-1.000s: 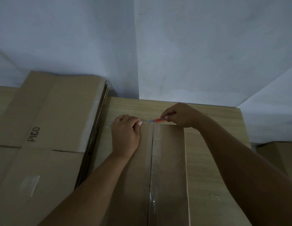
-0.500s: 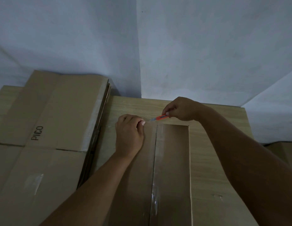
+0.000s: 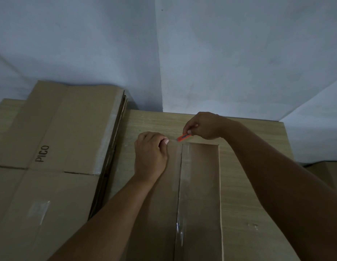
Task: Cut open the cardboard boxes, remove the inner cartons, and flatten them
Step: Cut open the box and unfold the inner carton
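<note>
A brown cardboard box (image 3: 200,185) lies on the wooden table (image 3: 244,194), its centre seam covered with clear tape (image 3: 179,194). My left hand (image 3: 149,157) rests on the box's far left corner with its fingers curled over the far edge. My right hand (image 3: 202,126) pinches a small orange box cutter (image 3: 183,137), whose tip points left at the far end of the taped seam, just beyond the box's edge. The blade itself is too small to make out.
A stack of flattened cardboard boxes (image 3: 51,147), the top one printed "PICO", covers the left part of the table. White walls meet in a corner behind the table. Another piece of cardboard (image 3: 325,172) shows low at the right, past the table's edge.
My right hand with the cutter has lifted slightly and moved a little away from the box's far edge. My left hand has stayed on the corner.
</note>
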{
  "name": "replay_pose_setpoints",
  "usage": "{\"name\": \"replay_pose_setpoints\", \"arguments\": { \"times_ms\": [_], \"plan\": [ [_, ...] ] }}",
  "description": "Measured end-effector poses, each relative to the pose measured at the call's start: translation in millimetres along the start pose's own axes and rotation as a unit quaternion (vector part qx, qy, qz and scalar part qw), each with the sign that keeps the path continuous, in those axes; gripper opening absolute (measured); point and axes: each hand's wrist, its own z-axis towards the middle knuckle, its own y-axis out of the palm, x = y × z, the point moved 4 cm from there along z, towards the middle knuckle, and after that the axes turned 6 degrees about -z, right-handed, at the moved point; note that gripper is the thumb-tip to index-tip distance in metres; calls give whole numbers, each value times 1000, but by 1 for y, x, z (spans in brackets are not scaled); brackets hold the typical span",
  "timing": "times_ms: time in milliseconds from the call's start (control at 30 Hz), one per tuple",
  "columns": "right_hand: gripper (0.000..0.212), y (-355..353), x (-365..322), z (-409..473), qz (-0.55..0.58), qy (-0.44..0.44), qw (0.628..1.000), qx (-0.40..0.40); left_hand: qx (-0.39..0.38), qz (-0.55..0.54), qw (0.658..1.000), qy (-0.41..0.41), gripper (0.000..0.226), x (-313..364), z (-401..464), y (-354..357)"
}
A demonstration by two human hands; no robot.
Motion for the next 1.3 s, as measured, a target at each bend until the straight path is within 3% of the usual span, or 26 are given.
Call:
{"name": "replay_pose_setpoints", "arguments": {
  "times_ms": [100, 333, 500, 667, 900, 967, 1033, 1100, 1233, 1300],
  "plan": [
    [23, -3, -5, 9, -66, 11, 998, -8, -7, -3, 1000, -3, 7, 0, 1, 0],
    [31, -11, 3, 11, -101, 9, 992, -75, -34, -3, 999, -7, 9, -6, 3, 0],
    [29, -6, 32, -9, -24, 12, 995, -98, -39, 4, 999, -7, 8, -7, 2, 1],
    [30, 2, 56, -21, 40, 20, 998, -50, -40, 9, 999, -1, 7, -4, 2, 2],
    [31, -1, 71, -40, 18, 40, 996, -80, -43, 14, 999, -2, 10, -5, 2, 1],
    [29, 3, 76, -49, 28, 41, 998, -41, -49, 16, 999, -4, 12, -6, 2, 2],
    [29, 8, 82, -58, 81, 52, 994, 54, -51, 19, 999, -5, 11, -7, 3, 3],
    [35, 23, 92, -66, 149, 93, 975, 136, -53, 19, 998, -5, 13, -7, 3, 4],
    [45, 68, 87, -86, 214, 169, 937, 218, -54, 0, 998, -17, 16, -6, 3, 3],
    [44, 83, 75, -105, 223, 203, 916, 263, -58, -32, 997, -29, 30, -1, 4, -4]
  ]
}}
